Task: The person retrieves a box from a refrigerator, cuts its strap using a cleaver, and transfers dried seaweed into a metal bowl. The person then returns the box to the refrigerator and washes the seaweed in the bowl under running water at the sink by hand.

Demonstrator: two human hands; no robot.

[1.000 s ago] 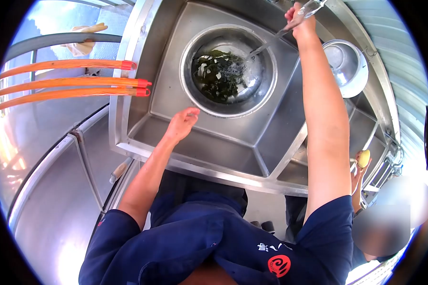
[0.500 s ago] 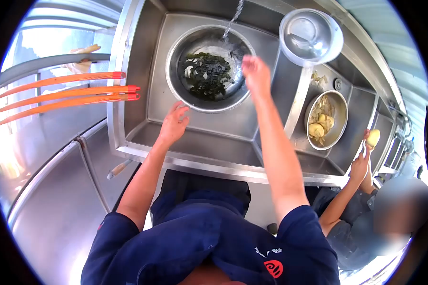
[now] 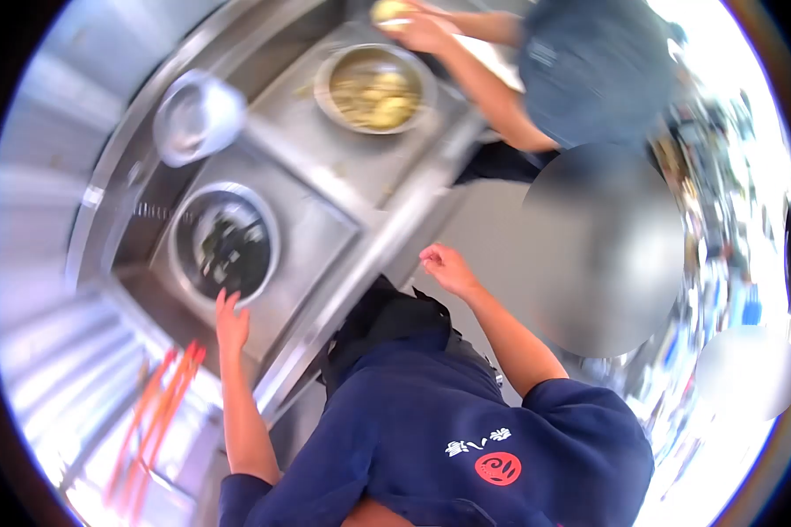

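In the sink stands a round metal bowl holding water and dark green, seaweed-like leaves. My left hand is at the bowl's near rim, fingers stretched out and holding nothing; whether they touch the rim I cannot tell. My right hand is outside the sink, over the floor beyond its front edge. Its fingers are curled in, with nothing visible in them. Water runs toward the bowl from the side.
A translucent plastic tub stands at the sink's back corner. In the neighbouring basin, a metal bowl holds peelings and peeled potatoes. A co-worker's hands hold a potato there. Orange-handled tools lie by the sink's left side.
My view has turned to the right. My right hand has come away from the seaweed bowl and out over the floor. My left hand stays near the bowl.
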